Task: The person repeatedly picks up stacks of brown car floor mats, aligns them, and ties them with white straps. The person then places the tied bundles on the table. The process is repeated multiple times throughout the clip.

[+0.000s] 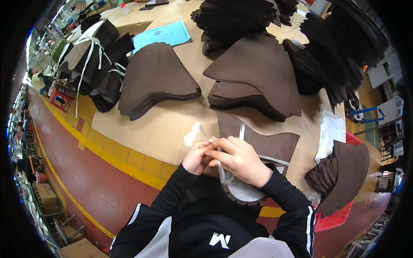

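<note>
My left hand (198, 157) and my right hand (243, 160) meet at the table's near edge, fingers closed in a pinch. A pale roll of tape (223, 173), partly covered by my fingers, hangs from my right hand. A bit of white shows at the left fingertips; most of what they pinch is hidden. Just beyond my hands lies a dark brown cut piece (275, 144) with white tape strips (242, 131) on it. Under my right wrist, a piece with a grey face and notched edge (245, 191) sticks out over the table edge.
Two stacks of curved brown pieces (157, 77) (258, 64) stand farther back. Tied bundles (97, 56) are at the left, beside a blue booklet (161, 38). Darker stacks (340, 47) rise at the right. Notched pieces (340, 176) rest over a red crate (333, 219).
</note>
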`<state>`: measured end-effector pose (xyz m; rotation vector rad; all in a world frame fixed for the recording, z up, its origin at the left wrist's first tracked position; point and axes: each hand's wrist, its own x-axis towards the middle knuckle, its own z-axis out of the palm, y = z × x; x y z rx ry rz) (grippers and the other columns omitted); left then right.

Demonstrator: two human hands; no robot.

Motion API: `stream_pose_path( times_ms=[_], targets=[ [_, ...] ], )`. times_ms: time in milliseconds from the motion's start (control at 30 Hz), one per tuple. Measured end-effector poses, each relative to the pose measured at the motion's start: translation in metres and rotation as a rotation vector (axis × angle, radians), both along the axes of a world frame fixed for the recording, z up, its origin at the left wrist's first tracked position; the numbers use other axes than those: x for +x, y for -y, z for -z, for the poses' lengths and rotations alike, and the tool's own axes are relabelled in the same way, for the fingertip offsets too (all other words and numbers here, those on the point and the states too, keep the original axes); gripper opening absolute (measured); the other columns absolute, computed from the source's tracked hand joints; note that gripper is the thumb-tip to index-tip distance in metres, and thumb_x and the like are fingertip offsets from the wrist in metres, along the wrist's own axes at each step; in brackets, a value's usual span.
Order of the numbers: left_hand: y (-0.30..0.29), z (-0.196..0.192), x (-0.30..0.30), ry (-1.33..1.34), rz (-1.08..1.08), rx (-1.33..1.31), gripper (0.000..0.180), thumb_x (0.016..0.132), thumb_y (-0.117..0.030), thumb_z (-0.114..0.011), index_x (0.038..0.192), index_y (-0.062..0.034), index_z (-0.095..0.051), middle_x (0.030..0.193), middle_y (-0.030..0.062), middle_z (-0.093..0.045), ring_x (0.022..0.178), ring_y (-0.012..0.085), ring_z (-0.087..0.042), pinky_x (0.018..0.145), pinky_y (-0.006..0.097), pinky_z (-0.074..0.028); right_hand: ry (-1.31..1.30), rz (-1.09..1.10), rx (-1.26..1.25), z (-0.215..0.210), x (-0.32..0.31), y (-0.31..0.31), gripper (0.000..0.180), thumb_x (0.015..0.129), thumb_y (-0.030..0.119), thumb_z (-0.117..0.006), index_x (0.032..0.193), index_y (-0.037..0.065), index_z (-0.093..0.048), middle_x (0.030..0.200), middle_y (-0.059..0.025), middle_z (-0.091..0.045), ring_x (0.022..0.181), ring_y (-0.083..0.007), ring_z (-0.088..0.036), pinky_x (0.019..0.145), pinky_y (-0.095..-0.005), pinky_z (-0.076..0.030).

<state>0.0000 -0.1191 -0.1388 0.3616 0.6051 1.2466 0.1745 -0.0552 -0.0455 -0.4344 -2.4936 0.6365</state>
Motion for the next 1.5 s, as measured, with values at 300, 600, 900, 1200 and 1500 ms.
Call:
stream_pose_path(
  times_ms=[300,600,900,1200,1500],
  targets=[
    [0.002,0.016,0.016,-0.302,-0.298,-0.180,0.012,0.094,-0.015,-0.063,0.094,-0.0033,-0.066,0.090,0.0013,-0.063,0.079,0.0105,-0.060,0.071,0.024,-0.050,-0.347,0.059,-0.541,0.023,0.016,0.009,0.043,0.099,0.003,-0.039,0.056,0.003,-0.040,0.055,-0.0073,-0.047,0.054,-0.0242,-0.052,0.068,-0.0368,-0.049],
    [0.003,0.016,0.027,-0.540,-0.411,-0.131,0.017,0.093,-0.015,-0.065,0.088,0.0013,-0.068,0.093,0.0006,-0.060,0.070,0.0094,-0.061,0.058,0.021,-0.048,-0.478,-0.098,-0.169,0.021,0.026,0.014,0.026,0.081,-0.008,-0.050,0.058,0.002,-0.042,0.058,-0.0092,-0.048,0.052,-0.0290,-0.053,0.055,-0.0391,-0.048],
    [-0.004,0.011,-0.012,0.045,0.021,-0.178,0.026,0.099,-0.022,-0.056,0.113,-0.0022,-0.064,0.099,0.0075,-0.070,0.085,0.0156,-0.068,0.078,0.026,-0.052,-0.151,-0.285,0.278,-0.007,0.001,0.018,0.019,0.071,0.016,-0.075,0.072,0.003,-0.061,0.086,-0.0087,-0.059,0.086,-0.0266,-0.060,0.087,-0.0385,-0.048],
    [0.008,0.001,0.014,-0.178,-0.125,0.018,0.022,0.096,-0.023,-0.062,0.097,-0.0024,-0.069,0.090,0.0015,-0.066,0.081,0.0074,-0.056,0.075,0.020,-0.042,0.033,0.267,0.105,0.003,-0.028,-0.045,0.022,0.089,0.024,-0.062,0.095,0.004,-0.069,0.100,-0.0115,-0.059,0.093,-0.0286,-0.058,0.082,-0.0394,-0.046],
    [0.013,-0.016,0.026,-0.399,-0.384,-0.024,0.014,0.092,-0.012,-0.066,0.097,0.0004,-0.071,0.083,0.0018,-0.067,0.079,0.0087,-0.058,0.075,0.021,-0.044,0.159,0.161,-0.450,0.025,0.010,-0.014,0.024,0.082,0.016,-0.072,0.103,0.004,-0.067,0.081,-0.0069,-0.053,0.074,-0.0240,-0.055,0.070,-0.0324,-0.045]
  ],
)
